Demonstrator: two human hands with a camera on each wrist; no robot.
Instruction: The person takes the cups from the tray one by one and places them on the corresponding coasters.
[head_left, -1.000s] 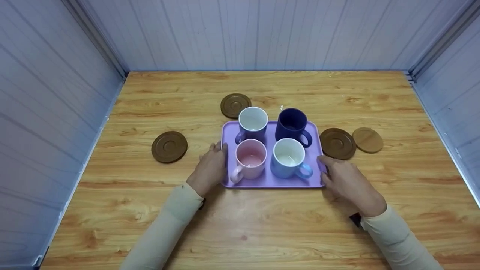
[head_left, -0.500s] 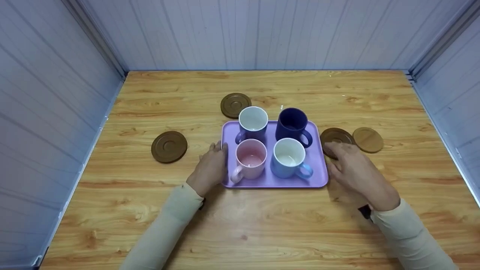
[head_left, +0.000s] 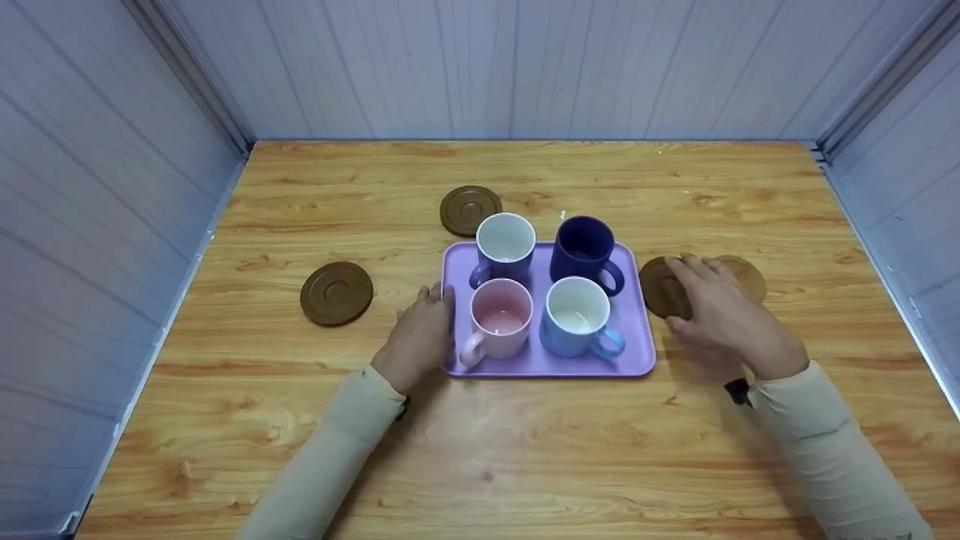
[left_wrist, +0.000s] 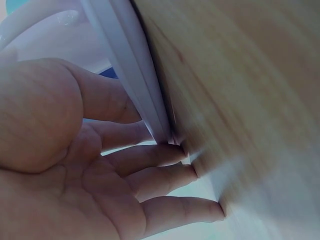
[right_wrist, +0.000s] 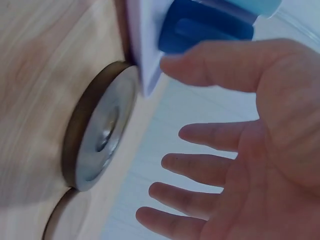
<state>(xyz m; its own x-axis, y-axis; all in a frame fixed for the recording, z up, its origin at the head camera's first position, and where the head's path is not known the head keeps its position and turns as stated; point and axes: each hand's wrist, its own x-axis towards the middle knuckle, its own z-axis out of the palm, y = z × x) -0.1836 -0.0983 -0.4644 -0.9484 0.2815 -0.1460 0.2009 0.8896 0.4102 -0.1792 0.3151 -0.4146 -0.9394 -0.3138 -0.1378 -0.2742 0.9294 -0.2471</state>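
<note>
A lilac tray (head_left: 551,366) carries a pink mug (head_left: 501,322), a light blue mug (head_left: 570,337), a dark blue mug (head_left: 577,259) and a dark mug (head_left: 517,268) with a white inside. My left hand (head_left: 416,330) holds the tray's left rim; in the left wrist view its thumb lies over the rim, and several fingertips (left_wrist: 212,210) touch the table. My right hand (head_left: 724,315) hovers with fingers spread over a dark brown round coaster (head_left: 664,289) beside the tray's right edge. A lighter wooden disc (head_left: 748,276) is partly hidden behind that hand.
One more brown coaster (head_left: 337,294) lies left of the tray, and another brown coaster (head_left: 469,210) sits behind it, close to the dark mug. Pale panel walls (head_left: 480,67) enclose the wooden table (head_left: 480,450) at the back and both sides.
My right hand has let go of the tray's right edge and moved right and away from me, over the brown coaster and light disc. My left hand has stayed at the tray.
</note>
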